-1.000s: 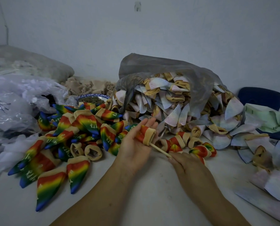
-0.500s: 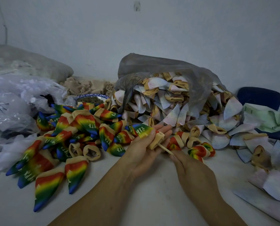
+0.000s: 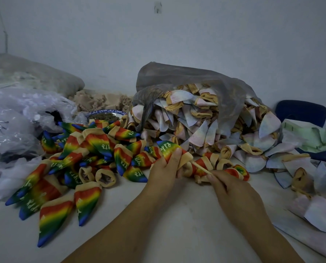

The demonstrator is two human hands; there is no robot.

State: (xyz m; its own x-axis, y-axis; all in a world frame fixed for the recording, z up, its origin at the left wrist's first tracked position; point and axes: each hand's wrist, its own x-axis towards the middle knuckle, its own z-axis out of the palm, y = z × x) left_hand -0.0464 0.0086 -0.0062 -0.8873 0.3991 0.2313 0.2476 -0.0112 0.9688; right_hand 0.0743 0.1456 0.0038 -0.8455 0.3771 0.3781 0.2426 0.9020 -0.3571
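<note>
My left hand (image 3: 163,168) grips a rainbow fabric cone (image 3: 169,149) printed "Happy", its blue-green tip pointing up and left, its tan rim toward my right. My right hand (image 3: 232,190) pinches a thin wooden stick (image 3: 201,168) whose far end goes into the cone's tan opening. Both hands hover just above the white table (image 3: 177,224), in front of the piles.
Several finished rainbow cones (image 3: 86,154) lie heaped at left. A grey plastic bag (image 3: 196,80) spills pale inside-out cones (image 3: 205,120) at centre and right. Clear plastic bags (image 3: 15,118) sit far left, a patterned bowl (image 3: 106,114) behind, a blue chair (image 3: 300,112) at right.
The cone in my left hand has been turned out: its rainbow tip now shows and points up-left. The stick has stayed in its opening, and both hands shifted slightly right.
</note>
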